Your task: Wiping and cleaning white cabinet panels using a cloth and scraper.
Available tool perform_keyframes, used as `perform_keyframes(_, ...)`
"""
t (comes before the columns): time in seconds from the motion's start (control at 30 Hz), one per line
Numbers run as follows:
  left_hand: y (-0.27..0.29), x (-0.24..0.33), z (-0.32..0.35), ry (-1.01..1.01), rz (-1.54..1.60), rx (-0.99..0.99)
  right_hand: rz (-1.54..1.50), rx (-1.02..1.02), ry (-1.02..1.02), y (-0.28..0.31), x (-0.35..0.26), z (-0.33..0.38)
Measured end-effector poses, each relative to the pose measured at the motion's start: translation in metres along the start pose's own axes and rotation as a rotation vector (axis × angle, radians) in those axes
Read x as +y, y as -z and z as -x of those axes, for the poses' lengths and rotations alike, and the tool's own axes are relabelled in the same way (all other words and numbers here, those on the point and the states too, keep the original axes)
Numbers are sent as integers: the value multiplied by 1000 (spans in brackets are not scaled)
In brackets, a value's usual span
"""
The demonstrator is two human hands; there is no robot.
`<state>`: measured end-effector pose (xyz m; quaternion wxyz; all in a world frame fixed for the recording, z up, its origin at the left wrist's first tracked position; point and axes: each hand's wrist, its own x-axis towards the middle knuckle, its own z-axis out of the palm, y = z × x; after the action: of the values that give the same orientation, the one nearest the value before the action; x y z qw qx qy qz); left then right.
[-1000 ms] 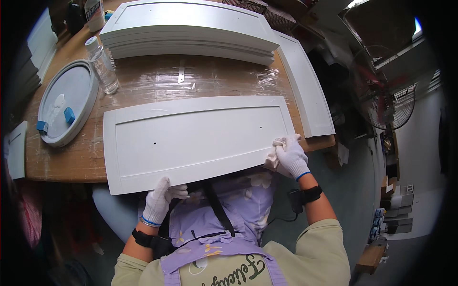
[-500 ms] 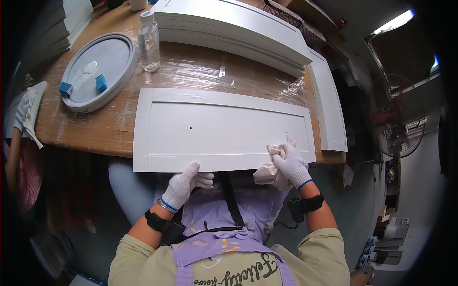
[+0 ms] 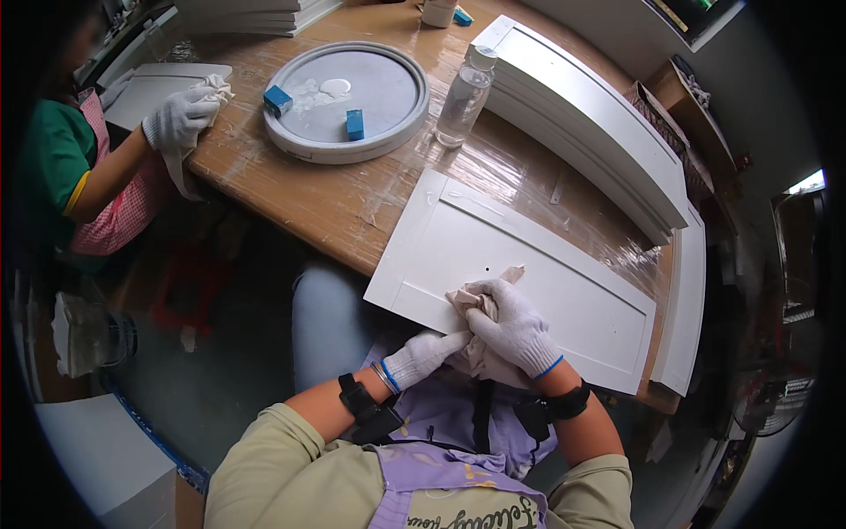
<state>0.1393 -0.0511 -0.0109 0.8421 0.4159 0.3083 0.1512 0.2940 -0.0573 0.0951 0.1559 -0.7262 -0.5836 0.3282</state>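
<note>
While the white-gloved right hand (image 3: pixel 514 328) fingers clench a crumpled beige cloth (image 3: pixel 476 304) on the white recessed cabinet-door panel (image 3: pixel 529 278), w/ left hand (image 3: pixel 423 355) fingers pinching the cloth's lower edge, the panel overhangs the wooden surface (image 3: pixel 308 198); hard rubbing could tip it off.

Bright even light, glossy glare on table (image 3: pixel 529 167) — fisheye-bent, dark rim

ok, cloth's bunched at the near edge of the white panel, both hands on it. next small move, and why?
Probably sweep the cloth away from the body across the white panel. The right hand presses it at the near edge, the left hand pinches its lower end, and most of the panel face beyond lies uncovered by it.
</note>
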Motion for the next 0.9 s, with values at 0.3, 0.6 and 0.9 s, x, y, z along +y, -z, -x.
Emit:
perform_keyframes(0.3, 9, -18, -7, -145, -293, 123, -116, -74, 16, 14, -11, 8)
perform_keyframes(0.6, 12, -36, -6, -241, -1054, 0, 651, -246, 793, -54, -90, -71)
perform_keyframes(0.9, 13, -51, -1, -588, -904, 184, 737, -495, 724, -28, -72, -51)
